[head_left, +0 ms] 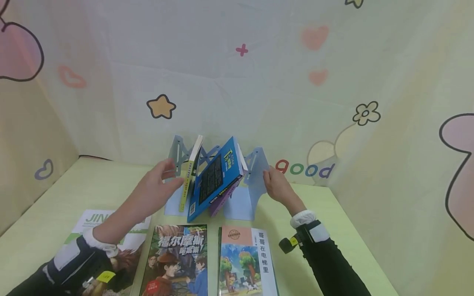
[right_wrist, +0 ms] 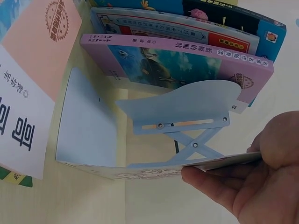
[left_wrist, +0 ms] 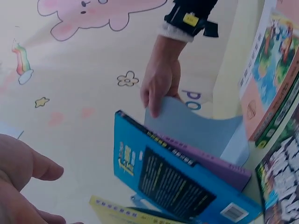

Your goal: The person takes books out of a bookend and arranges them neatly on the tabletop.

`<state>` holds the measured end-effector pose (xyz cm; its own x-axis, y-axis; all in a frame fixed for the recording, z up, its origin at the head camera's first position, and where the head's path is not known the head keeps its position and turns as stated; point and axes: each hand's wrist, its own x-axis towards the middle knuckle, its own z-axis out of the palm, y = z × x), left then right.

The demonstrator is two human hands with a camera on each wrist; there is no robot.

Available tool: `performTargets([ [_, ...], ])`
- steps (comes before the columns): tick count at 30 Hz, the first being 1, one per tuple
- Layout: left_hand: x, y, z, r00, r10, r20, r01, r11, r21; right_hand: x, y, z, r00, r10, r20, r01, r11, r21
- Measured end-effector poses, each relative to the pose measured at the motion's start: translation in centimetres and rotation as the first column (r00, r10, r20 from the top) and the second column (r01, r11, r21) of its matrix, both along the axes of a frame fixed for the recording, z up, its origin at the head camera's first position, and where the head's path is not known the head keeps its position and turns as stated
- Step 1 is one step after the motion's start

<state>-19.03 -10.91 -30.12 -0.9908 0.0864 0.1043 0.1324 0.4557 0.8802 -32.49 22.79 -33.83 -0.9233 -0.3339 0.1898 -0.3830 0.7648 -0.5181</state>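
A light-blue metal expanding bookend (head_left: 259, 176) stands on the table near the back wall. My right hand (head_left: 279, 187) pinches its right end plate between thumb and fingers. Inside it, a blue book (head_left: 218, 174) leans to the right against a purple book (right_wrist: 187, 70); the right wrist view shows a pale, red-marked book (right_wrist: 182, 35) between them. Left of these, a book with a yellow spine (head_left: 187, 185) stands slightly tilted. My left hand (head_left: 157, 187) is beside that book, fingers spread and holding nothing; the left wrist view shows its fingertips apart from the books.
Three stacks or single books lie flat along the front: a white-and-green magazine (head_left: 138, 236) under my left forearm, a detective comic (head_left: 177, 261) in the middle, and a pink-and-white book (head_left: 244, 263) on the right. A patterned cloth wall (head_left: 207, 82) closes off the back.
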Motion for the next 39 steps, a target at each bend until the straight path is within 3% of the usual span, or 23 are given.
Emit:
performTargets([
  [5,-1.6,-0.4,0.8,0.996,0.018,-0.092,-0.014,0.999,0.043,-0.1,0.1,-0.2,1.0,0.005,-0.013,-0.005,1.0,-0.001],
  [9,-3.2,-0.4,0.4,0.984,0.013,-0.176,-0.002,0.998,0.062,-0.2,0.0,-0.3,1.0,-0.002,-0.003,0.002,1.0,-0.014],
  [12,-4.3,0.0,0.0,0.98,0.017,-0.197,-0.006,0.998,0.057,-0.1,-0.1,-0.3,1.0,-0.009,0.006,0.009,1.0,-0.02],
  [19,-6.3,1.5,-0.9,0.986,-0.006,-0.169,0.0,0.999,-0.039,-0.2,0.1,-0.4,0.999,-0.011,-0.032,0.01,1.0,-0.01],
  [27,-7.9,2.7,-1.7,0.986,0.049,-0.161,-0.065,0.993,-0.098,-0.2,0.0,-0.5,0.998,-0.016,-0.057,0.016,1.0,-0.008],
  [39,-9.7,3.2,-1.5,0.993,0.09,-0.077,-0.096,0.993,-0.075,0.0,0.0,-0.3,0.999,-0.013,-0.044,0.013,1.0,0.0],
])
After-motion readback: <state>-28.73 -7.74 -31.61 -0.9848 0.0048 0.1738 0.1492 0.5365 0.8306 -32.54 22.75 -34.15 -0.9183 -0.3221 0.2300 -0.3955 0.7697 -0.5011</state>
